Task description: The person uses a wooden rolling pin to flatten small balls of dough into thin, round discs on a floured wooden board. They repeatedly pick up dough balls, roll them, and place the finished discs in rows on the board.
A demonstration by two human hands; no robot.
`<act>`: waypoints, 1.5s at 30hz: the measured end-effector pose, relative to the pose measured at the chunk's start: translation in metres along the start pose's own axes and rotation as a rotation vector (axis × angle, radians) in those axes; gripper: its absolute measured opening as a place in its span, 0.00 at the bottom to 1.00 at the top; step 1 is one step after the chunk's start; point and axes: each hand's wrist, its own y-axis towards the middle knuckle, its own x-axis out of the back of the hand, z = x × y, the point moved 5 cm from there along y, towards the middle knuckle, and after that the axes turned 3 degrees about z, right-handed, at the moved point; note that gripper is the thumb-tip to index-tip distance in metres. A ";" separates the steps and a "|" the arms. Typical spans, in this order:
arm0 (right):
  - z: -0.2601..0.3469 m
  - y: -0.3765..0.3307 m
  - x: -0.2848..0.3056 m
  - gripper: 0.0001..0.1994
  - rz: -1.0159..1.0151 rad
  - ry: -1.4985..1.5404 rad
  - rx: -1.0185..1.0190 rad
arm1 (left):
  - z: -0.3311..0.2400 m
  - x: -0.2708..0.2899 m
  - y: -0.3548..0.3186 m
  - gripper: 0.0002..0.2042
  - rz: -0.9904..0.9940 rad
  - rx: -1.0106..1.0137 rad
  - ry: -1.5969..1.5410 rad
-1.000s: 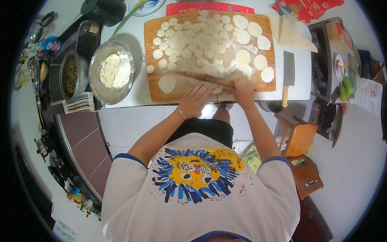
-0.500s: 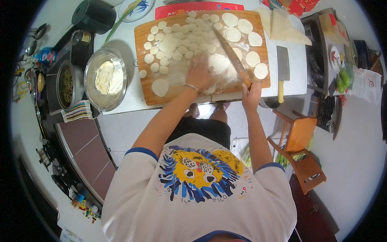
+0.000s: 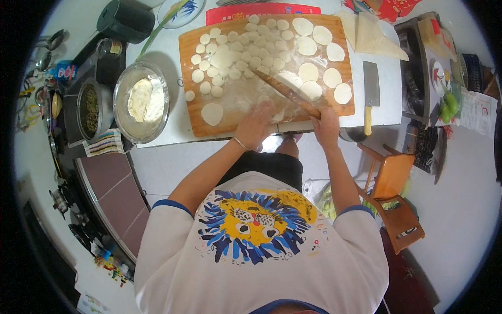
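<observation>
A wooden board (image 3: 194,112) on a white table carries several small dough lumps (image 3: 238,49) and flattened round wrappers (image 3: 316,35). A wooden rolling pin (image 3: 285,93) lies slantwise across the floured front of the board. My right hand (image 3: 325,126) grips its near end at the board's front edge. My left hand (image 3: 257,124) rests palm down on a piece of dough on the floured patch, just left of the pin. One flat wrapper (image 3: 212,113) lies alone at the board's front left.
A cleaver (image 3: 370,90) lies right of the board. Left of it stand a metal bowl of dough (image 3: 141,100) and a pot of green filling (image 3: 90,109). A wooden chair (image 3: 393,194) stands at my right; a dark pot (image 3: 125,20) sits far left.
A second ago both hands lay on the pin, level along the front edge. The pin has since swung slantwise, held by my right hand, and my left hand has gone onto the dough.
</observation>
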 end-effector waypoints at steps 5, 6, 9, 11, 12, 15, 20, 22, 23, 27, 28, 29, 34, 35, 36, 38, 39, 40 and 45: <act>-0.002 -0.002 -0.005 0.18 -0.007 0.020 -0.074 | -0.014 -0.049 0.011 0.36 0.091 -0.269 0.027; 0.001 0.000 -0.006 0.18 -0.012 0.035 -0.058 | -0.010 -0.054 0.020 0.36 0.137 -0.227 0.006; 0.007 0.000 -0.006 0.18 -0.007 0.057 -0.043 | 0.006 -0.025 0.038 0.36 -0.045 -0.019 0.138; 0.009 0.000 -0.005 0.18 0.011 0.037 -0.047 | 0.017 -0.006 0.036 0.37 0.005 0.011 0.203; 0.009 0.000 -0.005 0.18 0.011 0.036 -0.052 | 0.022 -0.001 0.034 0.37 0.029 0.024 0.236; 0.011 -0.002 -0.006 0.18 0.024 0.035 -0.054 | 0.035 -0.014 0.022 0.41 -0.114 0.038 0.121; 0.008 -0.003 -0.015 0.18 0.047 0.023 -0.025 | 0.022 -0.016 0.012 0.39 -0.136 0.122 -0.137; 0.009 -0.003 -0.015 0.17 0.081 -0.018 -0.005 | 0.025 -0.007 0.003 0.38 -0.227 0.190 -0.168; 0.011 -0.003 -0.016 0.17 0.099 -0.036 0.004 | 0.028 0.006 -0.011 0.38 -0.316 0.231 -0.159; 0.027 0.006 -0.033 0.17 0.251 -0.083 0.141 | 0.058 0.017 -0.040 0.37 -0.330 0.202 0.013; 0.036 0.012 -0.040 0.19 0.275 -0.109 0.148 | 0.064 0.020 -0.034 0.37 -0.285 0.216 0.037; 0.042 0.021 -0.044 0.20 0.298 -0.138 0.155 | 0.073 0.026 -0.022 0.37 -0.242 0.229 0.061; 0.035 0.038 -0.036 0.35 0.152 -0.258 0.141 | 0.069 0.031 -0.015 0.37 -0.214 0.243 0.069; 0.035 0.021 -0.038 0.36 0.212 -0.264 0.144 | 0.061 0.019 -0.039 0.37 -0.199 0.227 0.037; 0.038 0.003 -0.039 0.36 0.282 -0.268 0.148 | 0.056 0.012 -0.055 0.37 -0.178 0.217 -0.001; 0.044 -0.004 -0.038 0.37 0.270 -0.193 0.130 | 0.058 0.009 -0.055 0.37 -0.172 0.233 0.039; 0.044 0.007 -0.039 0.37 0.218 -0.216 0.122 | 0.059 0.008 -0.054 0.37 -0.169 0.240 0.060; 0.049 0.018 -0.038 0.37 0.173 -0.240 0.110 | 0.063 0.012 -0.046 0.37 -0.222 0.249 0.052; 0.061 0.053 -0.020 0.31 0.036 -0.288 0.205 | 0.071 0.028 -0.015 0.37 -0.280 0.284 0.002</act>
